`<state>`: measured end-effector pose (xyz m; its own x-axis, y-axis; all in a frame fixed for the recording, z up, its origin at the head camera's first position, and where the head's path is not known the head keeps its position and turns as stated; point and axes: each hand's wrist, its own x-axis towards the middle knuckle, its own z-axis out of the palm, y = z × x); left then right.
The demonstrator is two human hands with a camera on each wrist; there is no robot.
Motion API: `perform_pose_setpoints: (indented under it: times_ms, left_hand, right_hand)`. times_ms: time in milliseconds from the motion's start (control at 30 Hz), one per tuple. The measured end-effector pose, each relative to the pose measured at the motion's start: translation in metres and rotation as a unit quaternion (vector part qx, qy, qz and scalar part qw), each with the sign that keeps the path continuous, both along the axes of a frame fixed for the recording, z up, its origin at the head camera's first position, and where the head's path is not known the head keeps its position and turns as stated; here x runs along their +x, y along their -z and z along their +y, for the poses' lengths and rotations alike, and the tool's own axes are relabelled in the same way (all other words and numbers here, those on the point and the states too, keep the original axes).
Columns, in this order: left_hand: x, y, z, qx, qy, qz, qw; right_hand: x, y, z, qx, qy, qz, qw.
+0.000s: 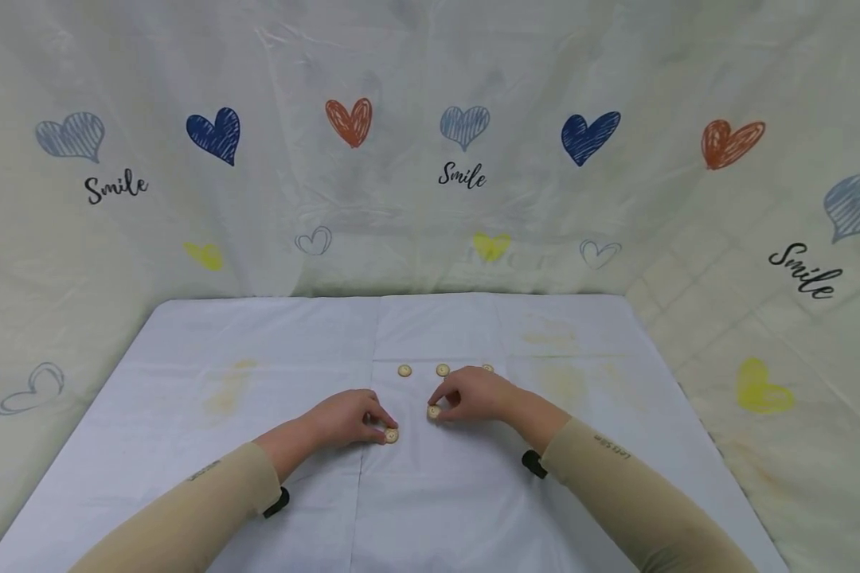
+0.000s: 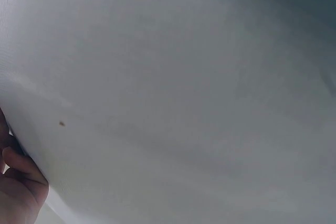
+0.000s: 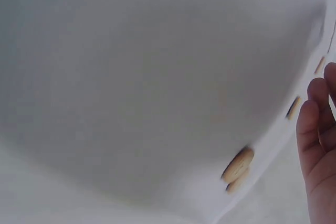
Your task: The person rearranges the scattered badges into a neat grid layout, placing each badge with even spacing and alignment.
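Observation:
In the head view, my left hand (image 1: 347, 418) has thumb and index finger at the edge of a round wooden button (image 1: 391, 435), pinching it at the tabletop. To the right and slightly farther back, my right hand (image 1: 476, 394) pinches another such button (image 1: 433, 412) between thumb and fingers. Behind it lie a left button (image 1: 404, 371), a middle button (image 1: 442, 370) and a right button (image 1: 487, 368), the last partly hidden by the right hand. The right wrist view shows a pale wooden button (image 3: 239, 165) beside that hand's fingers; the left wrist view shows only part of the left hand (image 2: 21, 187).
A white cloth with creases and faint yellow stains covers the table (image 1: 186, 366). Behind and beside it hangs a pale curtain (image 1: 401, 48) printed with hearts and "Smile". A dark band (image 1: 533, 463) sits under the right wrist, another dark piece (image 1: 277, 503) under the left.

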<state>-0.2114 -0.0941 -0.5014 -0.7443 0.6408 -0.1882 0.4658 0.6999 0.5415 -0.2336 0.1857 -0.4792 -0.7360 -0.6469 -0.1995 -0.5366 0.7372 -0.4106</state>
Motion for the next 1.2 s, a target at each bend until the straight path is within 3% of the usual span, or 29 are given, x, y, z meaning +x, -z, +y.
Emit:
perform_pose_setpoints:
  times_ms: [233,700,1200]
  left_hand:
    - [-0.002,0.0,0.0,-0.005,0.001,0.003,1.0]
    - [-0.002,-0.001,0.0,0.001,0.007,0.004,1.0]
    - [-0.001,-0.001,0.0,0.003,0.001,-0.004,1.0]
  right_hand:
    - [-0.014,-0.003,0.017,-0.005,0.067,-0.014,0.998]
    - [-0.029,0.0,0.02,-0.019,0.112,-0.038,0.993]
    - [-0.033,0.006,0.008,0.047,0.087,-0.015,0.995]
